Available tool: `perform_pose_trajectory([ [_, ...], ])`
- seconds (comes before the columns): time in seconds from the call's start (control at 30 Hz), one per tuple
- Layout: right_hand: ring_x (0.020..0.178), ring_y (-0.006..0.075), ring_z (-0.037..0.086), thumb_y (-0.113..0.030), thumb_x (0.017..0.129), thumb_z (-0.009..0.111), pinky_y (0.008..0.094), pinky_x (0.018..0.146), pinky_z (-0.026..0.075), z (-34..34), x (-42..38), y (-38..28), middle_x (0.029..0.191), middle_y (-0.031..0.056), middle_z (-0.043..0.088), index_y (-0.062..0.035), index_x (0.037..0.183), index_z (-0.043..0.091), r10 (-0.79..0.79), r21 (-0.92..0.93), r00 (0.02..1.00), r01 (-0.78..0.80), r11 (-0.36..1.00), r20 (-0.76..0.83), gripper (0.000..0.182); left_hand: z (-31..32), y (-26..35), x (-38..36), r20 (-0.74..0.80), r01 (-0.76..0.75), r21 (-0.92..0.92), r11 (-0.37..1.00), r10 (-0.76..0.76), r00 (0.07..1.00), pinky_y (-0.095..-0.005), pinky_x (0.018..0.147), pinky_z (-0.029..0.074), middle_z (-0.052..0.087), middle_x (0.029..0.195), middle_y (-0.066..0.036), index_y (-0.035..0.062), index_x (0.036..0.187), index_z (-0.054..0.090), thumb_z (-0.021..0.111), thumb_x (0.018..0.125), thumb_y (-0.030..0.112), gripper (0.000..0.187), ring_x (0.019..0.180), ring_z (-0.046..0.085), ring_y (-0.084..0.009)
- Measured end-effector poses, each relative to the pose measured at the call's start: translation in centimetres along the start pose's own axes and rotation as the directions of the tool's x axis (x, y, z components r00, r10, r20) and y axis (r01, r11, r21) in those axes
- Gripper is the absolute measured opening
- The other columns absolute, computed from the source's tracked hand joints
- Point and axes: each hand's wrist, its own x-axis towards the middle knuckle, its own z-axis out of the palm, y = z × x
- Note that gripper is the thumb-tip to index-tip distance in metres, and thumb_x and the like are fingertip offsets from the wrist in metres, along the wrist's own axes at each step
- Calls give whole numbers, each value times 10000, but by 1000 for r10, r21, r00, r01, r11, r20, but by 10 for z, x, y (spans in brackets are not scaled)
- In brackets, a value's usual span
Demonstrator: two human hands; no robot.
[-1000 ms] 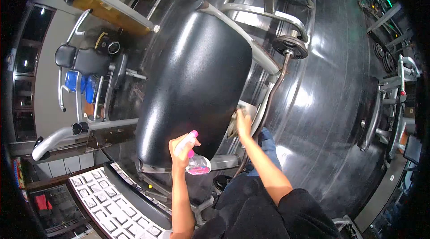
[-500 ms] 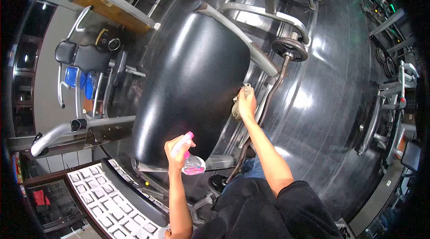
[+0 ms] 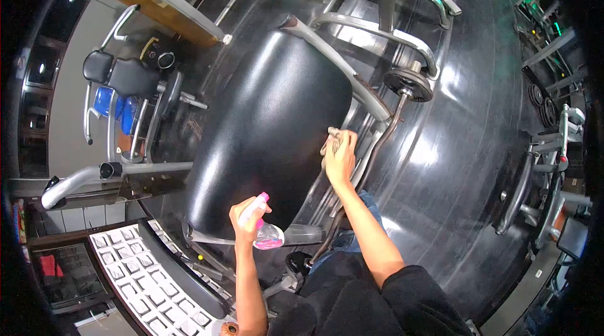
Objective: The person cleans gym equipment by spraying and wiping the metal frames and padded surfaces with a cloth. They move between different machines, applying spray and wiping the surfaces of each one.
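A wide black padded cushion [image 3: 270,116] of a gym machine lies in front of me, its surface glossy. In my left hand [image 3: 244,218] is a clear spray bottle [image 3: 269,236] with a pink-and-white trigger head and pink at its base, held over the cushion's near end. My right hand [image 3: 340,156] is closed round a crumpled beige cloth [image 3: 332,141] at the cushion's right edge. Part of the cloth is hidden by the fingers.
A bent barbell [image 3: 384,138] with a black weight plate [image 3: 408,84] runs along the cushion's right side. Metal machine frames stand beyond it. To the left is a black-padded seat [image 3: 133,78]; a white patterned panel [image 3: 141,273] sits at lower left. Dark floor [image 3: 434,166] stretches to the right.
My right hand and the cloth have shifted slightly left and down, onto the cushion's edge. The left hand with the spray bottle has moved slightly left. The camera view has shifted a little.
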Motion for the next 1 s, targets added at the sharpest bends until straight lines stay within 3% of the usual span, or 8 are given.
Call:
perform_pose_trajectory([
  [0.13, 970, 379, 618, -198, 922, 612, 456, 789, 515, 2, -8, 3, 1158, 149, 518, -32, 1136, 524, -137, -77, 990, 136, 988, -19, 285, 1, 6, 0, -21, -1, -37, 999, 0, 1000, -307, 611, 461, 680, 716, -127, -69, 781, 661, 580, 831, 310, 390, 645, 637, -192],
  [0.37, 1041, 255, 627, -36, 635, 775, 359, 794, 561, -28, -61, -5, 1160, 10, 601, -142, 1085, 605, -453, 28, 755, 501, 865, 475, 493, 3, 9, 0, -82, 3, -50, 999, -7, 997, -287, 538, 426, 672, 670, -78, -16, 782, 701, 628, 786, 282, 308, 559, 594, -140],
  [0.47, 1024, 283, 623, -14, 639, 760, 396, 803, 546, -22, -23, 11, 1102, 54, 626, -129, 1061, 614, -544, 22, 763, 574, 819, 349, 461, 2, 12, -1, -70, 44, -30, 999, -46, 996, -285, 545, 434, 672, 678, -83, -17, 784, 699, 623, 784, 279, 306, 569, 603, -146],
  [0.67, 1019, 321, 613, 8, 662, 743, 412, 841, 515, -18, 45, -28, 1078, 102, 621, -83, 1022, 611, -419, -66, 892, 434, 898, 168, 395, 6, 8, -4, -108, 101, -115, 988, -113, 988, -293, 600, 460, 684, 716, -104, -46, 802, 693, 619, 772, 269, 325, 628, 632, -168],
  [0.8, 975, 325, 615, -10, 627, 747, 410, 832, 528, -23, 16, -17, 1109, 110, 626, -89, 1042, 620, -594, 44, 723, 621, 782, 351, 441, 3, -17, -4, -145, -83, -438, 895, 21, 989, -326, 718, 514, 697, 773, -166, -96, 843, 687, 587, 823, 287, 396, 731, 683, -242],
  [0.87, 988, 268, 617, -3, 595, 746, 393, 796, 546, -32, -3, -8, 1096, 49, 632, -141, 999, 640, -626, 124, 521, 703, 700, 581, 440, 5, -25, -7, -175, -55, -552, 832, -52, 983, -331, 719, 517, 696, 771, -173, -100, 838, 680, 578, 829, 302, 415, 727, 683, -250],
  [0.93, 982, 243, 615, -7, 578, 749, 382, 767, 558, -39, -5, -4, 1113, 11, 628, -171, 1007, 649, -649, 175, 365, 771, 613, 667, 470, 5, -21, -7, -175, -47, -521, 852, -53, 983, -334, 711, 517, 694, 767, -176, -98, 823, 677, 574, 825, 305, 416, 725, 683, -254],
  [1.0, 1003, 239, 612, -82, 585, 803, 353, 780, 569, -41, 18, 5, 1186, 5, 622, -188, 1071, 652, -631, 106, 356, 813, 573, 689, 520, 6, -21, -7, -180, -38, -490, 871, -58, 982, -337, 704, 516, 693, 763, -179, -96, 807, 674, 569, 821, 309, 418, 722, 683, -259],
])
